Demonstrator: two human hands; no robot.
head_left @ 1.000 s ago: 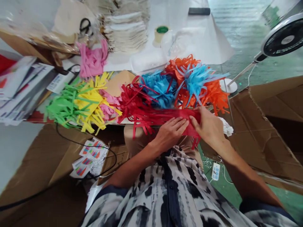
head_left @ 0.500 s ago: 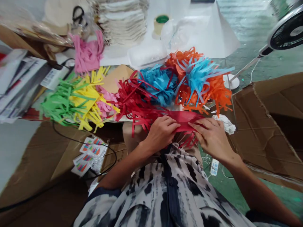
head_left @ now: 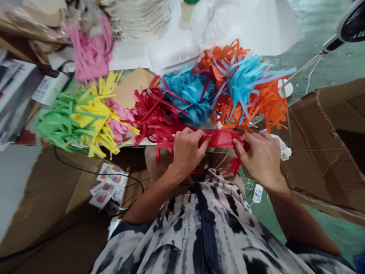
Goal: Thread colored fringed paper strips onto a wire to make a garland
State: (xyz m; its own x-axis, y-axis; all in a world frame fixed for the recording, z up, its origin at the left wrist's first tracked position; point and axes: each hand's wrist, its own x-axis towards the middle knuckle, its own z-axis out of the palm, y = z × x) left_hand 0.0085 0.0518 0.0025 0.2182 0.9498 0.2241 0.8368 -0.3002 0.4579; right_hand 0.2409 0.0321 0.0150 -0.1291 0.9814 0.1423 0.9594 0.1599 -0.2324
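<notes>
A red tissue paper tassel sheet (head_left: pixel 221 138) is stretched between my two hands at the table's front edge. Its uncut middle shows as a smooth band, and cut strips hang from both sides. My left hand (head_left: pixel 186 153) pinches the left part of the band between thumb and fingers. On the right part, my right hand (head_left: pixel 261 156) is closed, its thumb pressed on the paper. Just beyond lie a heap of dark red fringe (head_left: pixel 154 110), a blue fringe bundle (head_left: pixel 190 93), and a light blue bundle (head_left: pixel 242 86) on top of orange fringe (head_left: pixel 270 103).
Green fringe (head_left: pixel 61 121), yellow fringe (head_left: pixel 92 111) and a pink bundle (head_left: pixel 91 56) lie at the left. Behind are a clear plastic tray (head_left: pixel 171 55) and a stack of cream sheets (head_left: pixel 138 17). Cardboard (head_left: pixel 319 152) stands at the right, near a fan (head_left: pixel 353 24).
My fingers have closed in on the red paper, and its smooth band looks narrower and more gathered. Both hands sit more upright around it. The camera view has shifted slightly.
</notes>
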